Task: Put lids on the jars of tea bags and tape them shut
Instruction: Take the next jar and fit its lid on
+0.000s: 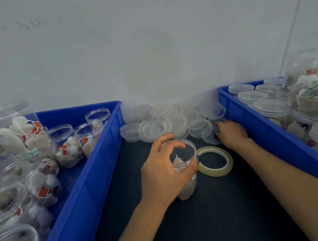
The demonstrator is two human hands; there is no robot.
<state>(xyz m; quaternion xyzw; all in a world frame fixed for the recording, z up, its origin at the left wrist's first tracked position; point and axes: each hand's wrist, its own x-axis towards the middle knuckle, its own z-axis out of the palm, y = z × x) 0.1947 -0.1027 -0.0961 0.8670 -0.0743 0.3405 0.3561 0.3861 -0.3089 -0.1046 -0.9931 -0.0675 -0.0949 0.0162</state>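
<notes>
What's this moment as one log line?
left hand grips open tea-bag jar | right hand touches loose lid | tape roll flat beside jar

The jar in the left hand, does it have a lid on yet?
No, the jar gripped by the left hand has an open mouth, with no lid.

Left hand [164, 169] curls in a grip; right hand [232, 132] reaches forward, palm down.
</notes>
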